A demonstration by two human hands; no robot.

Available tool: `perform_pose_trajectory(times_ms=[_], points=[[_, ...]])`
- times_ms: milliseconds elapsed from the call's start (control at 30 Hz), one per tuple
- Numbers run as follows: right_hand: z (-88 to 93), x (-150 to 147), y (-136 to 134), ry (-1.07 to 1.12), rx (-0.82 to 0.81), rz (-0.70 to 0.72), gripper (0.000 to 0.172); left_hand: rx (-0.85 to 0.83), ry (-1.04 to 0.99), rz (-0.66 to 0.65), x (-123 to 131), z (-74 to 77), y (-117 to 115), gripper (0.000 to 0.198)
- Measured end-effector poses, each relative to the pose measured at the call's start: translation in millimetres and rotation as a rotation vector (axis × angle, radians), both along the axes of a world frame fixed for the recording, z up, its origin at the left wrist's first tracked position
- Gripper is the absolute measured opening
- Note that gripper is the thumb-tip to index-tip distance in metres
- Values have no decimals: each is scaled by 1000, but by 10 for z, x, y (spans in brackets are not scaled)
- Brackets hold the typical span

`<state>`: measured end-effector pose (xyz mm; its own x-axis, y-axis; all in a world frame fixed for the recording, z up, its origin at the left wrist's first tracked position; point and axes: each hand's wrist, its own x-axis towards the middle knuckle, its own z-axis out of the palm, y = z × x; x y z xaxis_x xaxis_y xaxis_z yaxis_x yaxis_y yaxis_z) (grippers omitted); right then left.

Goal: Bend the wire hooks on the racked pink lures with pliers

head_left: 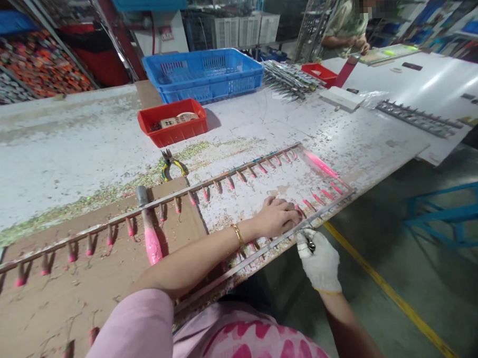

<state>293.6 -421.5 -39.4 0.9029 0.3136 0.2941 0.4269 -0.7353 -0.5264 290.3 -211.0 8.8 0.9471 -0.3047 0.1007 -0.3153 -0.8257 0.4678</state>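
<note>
My left hand (278,217), bare with a gold bracelet, lies over the near strip of a long wooden rack (238,169). Its fingers are curled closed around a small pink piece (299,210), mostly hidden beneath them. In a white knit glove, my right hand (320,260) is just off the table edge, shut on a small metal tool (311,246) whose kind I cannot make out. Small pink-tipped pieces with fine wire hooks line both strips of the rack. A larger pink-and-grey spindle-shaped piece (152,246) lies across the far strip; another pink one (321,165) spans the right end.
Yellow-handled pliers (174,167) rest beyond the rack, near a red bin (175,126) and a blue crate (211,77). Cardboard (70,307) covers the left side. A blue stool (454,212) stands right. Another person (345,32) works at the back right.
</note>
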Motion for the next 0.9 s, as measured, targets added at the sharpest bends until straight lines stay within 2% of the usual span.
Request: perform_pose_trajectory(times_ms=[300, 700, 900], points=[[-9, -17, 2, -15, 14, 4, 50, 172, -148, -1, -33, -69, -76, 32], [-39, -26, -6, -89, -7, -12, 51, 195, -196, -1, -23, -45, -113, 36], [-42, -21, 0, -125, -31, -9, 51, 223, -219, 23, 81, -88, -179, 40]])
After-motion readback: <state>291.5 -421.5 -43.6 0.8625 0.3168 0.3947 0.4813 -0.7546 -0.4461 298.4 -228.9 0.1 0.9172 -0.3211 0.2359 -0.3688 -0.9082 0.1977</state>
